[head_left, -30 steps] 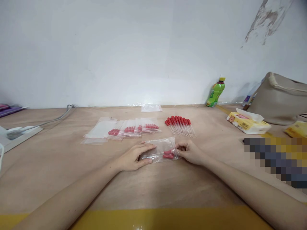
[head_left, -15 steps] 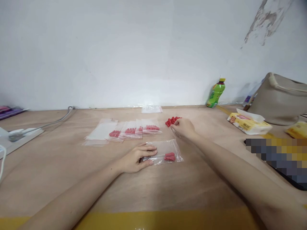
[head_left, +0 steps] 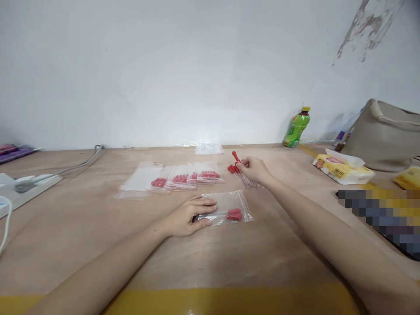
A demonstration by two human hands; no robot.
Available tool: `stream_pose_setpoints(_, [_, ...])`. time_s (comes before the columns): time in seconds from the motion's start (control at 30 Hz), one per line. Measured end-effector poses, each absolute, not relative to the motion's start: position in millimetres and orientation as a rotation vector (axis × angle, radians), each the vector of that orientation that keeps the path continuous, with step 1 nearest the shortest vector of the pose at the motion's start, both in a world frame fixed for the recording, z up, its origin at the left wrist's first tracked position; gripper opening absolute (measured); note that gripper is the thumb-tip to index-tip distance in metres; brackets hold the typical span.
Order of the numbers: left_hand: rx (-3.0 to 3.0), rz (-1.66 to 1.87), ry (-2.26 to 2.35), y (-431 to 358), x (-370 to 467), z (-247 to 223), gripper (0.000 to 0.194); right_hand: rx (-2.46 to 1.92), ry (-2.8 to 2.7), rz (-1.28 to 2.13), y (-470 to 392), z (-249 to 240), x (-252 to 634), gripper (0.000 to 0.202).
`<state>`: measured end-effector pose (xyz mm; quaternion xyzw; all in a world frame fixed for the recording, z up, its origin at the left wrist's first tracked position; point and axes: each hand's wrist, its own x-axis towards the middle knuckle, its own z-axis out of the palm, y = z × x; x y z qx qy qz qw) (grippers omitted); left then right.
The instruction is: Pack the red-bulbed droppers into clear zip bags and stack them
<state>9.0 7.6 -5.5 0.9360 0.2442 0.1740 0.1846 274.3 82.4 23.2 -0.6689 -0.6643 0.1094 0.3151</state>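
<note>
My left hand [head_left: 190, 216] lies with fingers spread on the left part of a clear zip bag [head_left: 226, 201]. Inside that bag, two red-ended pieces [head_left: 234, 214] show near its right end. Beyond it, my right hand [head_left: 254, 169] pinches a red-ended dropper [head_left: 235, 155], its red bulb raised and tilted. Under and beside those fingers lie several more red-ended droppers [head_left: 231, 169] with thin clear stems. Overlapping filled bags with red ends [head_left: 180, 178] lie behind my left hand, and flat bags without red pieces [head_left: 139, 178] are at their left.
At the wall lies a flat clear bag [head_left: 208, 149]. On the right are a green bottle [head_left: 297, 127], a tissue pack [head_left: 343, 168], a beige bag [head_left: 380, 135] and a blurred dark object [head_left: 377, 218]. A power strip [head_left: 33, 188] with cables lies left.
My right hand has lifted one red-ended dropper slightly off the pile, and its red bulb now shows above the fingers. My left hand has stayed on the bag.
</note>
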Motion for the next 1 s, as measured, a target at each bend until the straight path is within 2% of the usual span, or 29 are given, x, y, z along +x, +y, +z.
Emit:
stream_pose_setpoints(0.07, [2.635, 0.498, 0.686, 7, 9, -5, 0.042, -1.472, -1.619, 0.421, 66, 15, 287, 0.026])
stream_pose_setpoints(0.13, [2.635, 0.504, 0.682, 7, 10, -6, 0.043, -1.275, -1.491, 0.599, 48, 3, 296, 0.05])
stream_pose_setpoints(0.2, [2.635, 0.509, 0.686, 7, 10, -6, 0.042, -1.198, -1.374, 0.734, 32, -8, 298, 0.069])
stream_pose_setpoints(0.3, [2.636, 0.496, 0.713, 7, 10, -5, 0.042, -1.166, -1.203, 0.851, 15, -19, 291, 0.078])
stream_pose_setpoints(0.4, [2.647, 0.482, 0.741, 5, 10, -3, 0.045, -1.132, -1.04, 1.018, 9, -24, 278, 0.067])
stream_pose_setpoints(0.57, [2.646, 0.491, 0.804, 2, 9, -2, 0.057, -1.042, -0.973, 1.31, 4, -25, 273, 0.029])
stream_pose_setpoints(0.83, [2.645, 0.495, 0.809, 2, 9, -2, 0.058, -1.276, -1.529, 1.367, 1, -13, 298, 0.036])
stream_pose_setpoints(1.0, [2.642, 0.501, 0.805, 2, 9, -1, 0.058, -1.204, -1.722, 1.357, 6, -12, 303, 0.033])
